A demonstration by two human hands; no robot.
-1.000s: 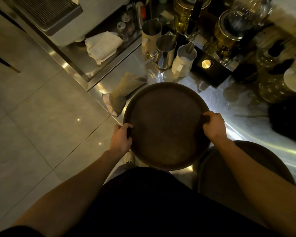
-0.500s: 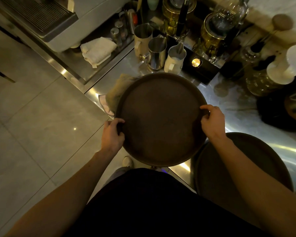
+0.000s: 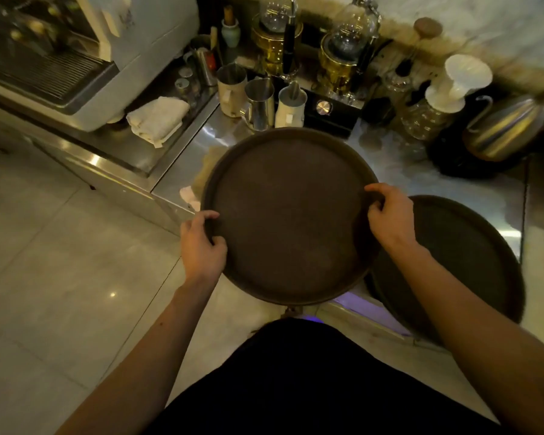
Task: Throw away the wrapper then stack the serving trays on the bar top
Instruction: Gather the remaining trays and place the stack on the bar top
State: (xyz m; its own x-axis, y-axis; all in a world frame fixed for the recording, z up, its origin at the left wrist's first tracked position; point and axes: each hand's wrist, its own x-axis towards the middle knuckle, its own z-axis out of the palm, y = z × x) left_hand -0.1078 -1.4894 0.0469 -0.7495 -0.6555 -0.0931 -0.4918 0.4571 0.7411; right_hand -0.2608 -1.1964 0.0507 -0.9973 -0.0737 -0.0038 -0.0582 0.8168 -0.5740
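Fingers curled over the rim on both sides: our left hand [image 3: 201, 243] pinches the near-left edge of the round serving tray [image 3: 291, 215], thumb on top, and our right hand [image 3: 390, 215] clamps the right edge the same way. We hold the tray in the air over the corner of the steel counter [image 3: 453, 180], level as far as we can tell. Just beside it to the right, the second tray [image 3: 471, 246] lies flat on the counter, hanging partly over the edge. The risk we see is at the far rim, close to the metal pitchers [image 3: 259, 103]; a push forward could knock them. Setting ours down off-centre could tip that overhanging tray. No wrapper in sight.
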